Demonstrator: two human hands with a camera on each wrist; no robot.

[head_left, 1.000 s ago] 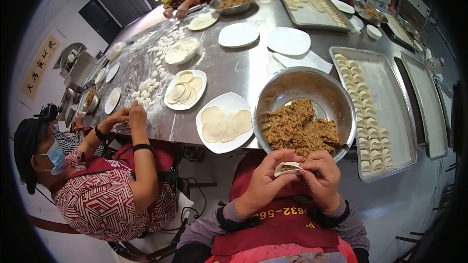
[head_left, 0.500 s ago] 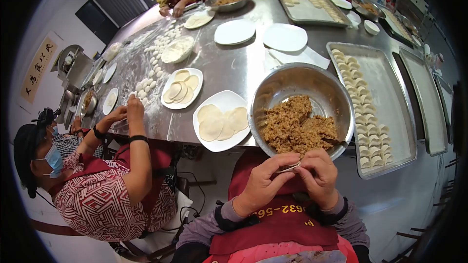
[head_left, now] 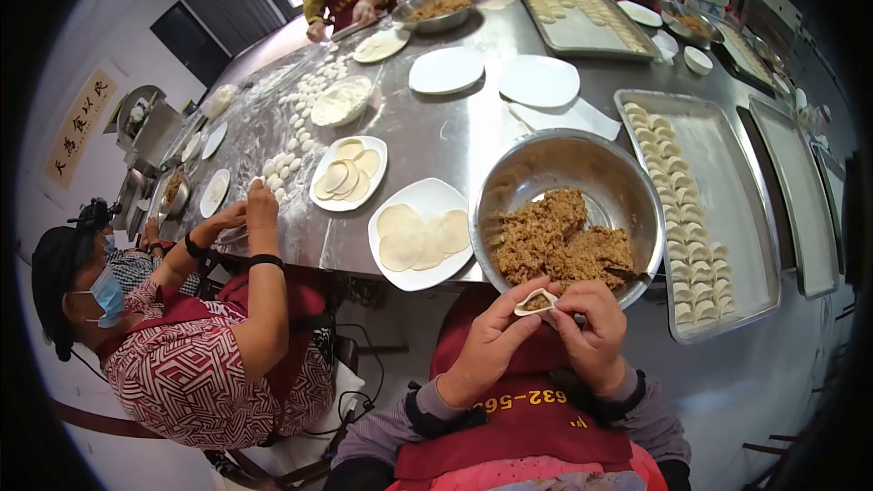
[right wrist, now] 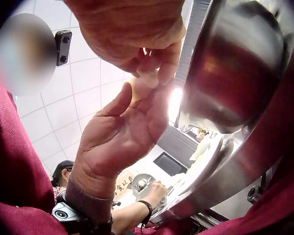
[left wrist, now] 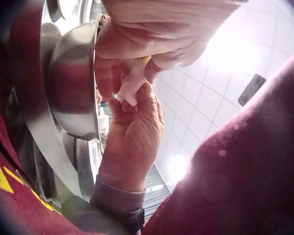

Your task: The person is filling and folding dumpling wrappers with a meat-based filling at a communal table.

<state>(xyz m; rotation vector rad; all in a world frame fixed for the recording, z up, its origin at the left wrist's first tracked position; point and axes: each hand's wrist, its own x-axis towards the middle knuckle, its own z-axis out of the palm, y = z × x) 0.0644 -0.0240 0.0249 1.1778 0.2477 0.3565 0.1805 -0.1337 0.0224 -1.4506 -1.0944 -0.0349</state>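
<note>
A partly folded dumpling [head_left: 536,302], its brown filling showing through an open top, is held between both hands just off the near rim of the metal filling bowl [head_left: 491,259]. My left hand [head_left: 485,345] grips it from the left, thumb in front and fingers behind. At its right end, my right hand [head_left: 591,336] pinches the dough edge between thumb and fingertips. The pale underside of the wrapper [left wrist: 133,84] shows between the hands in the left wrist view. The right wrist view has the dumpling [right wrist: 144,85] partly hidden by fingers. Brown filling [head_left: 559,236] lies in the bowl.
Right of the bowl, a metal tray [head_left: 741,191] carries rows of folded dumplings [head_left: 677,186]. Left of it stands a white plate [head_left: 414,279] with several round wrappers [head_left: 409,236]. A person [head_left: 191,336] sits at the left, working dough over the steel table [head_left: 427,127].
The wrapper's edges came together half a second ago and now gape again at the top, showing the filling. Both hands stay at the bowl's near rim. The head view has shifted slightly.
</note>
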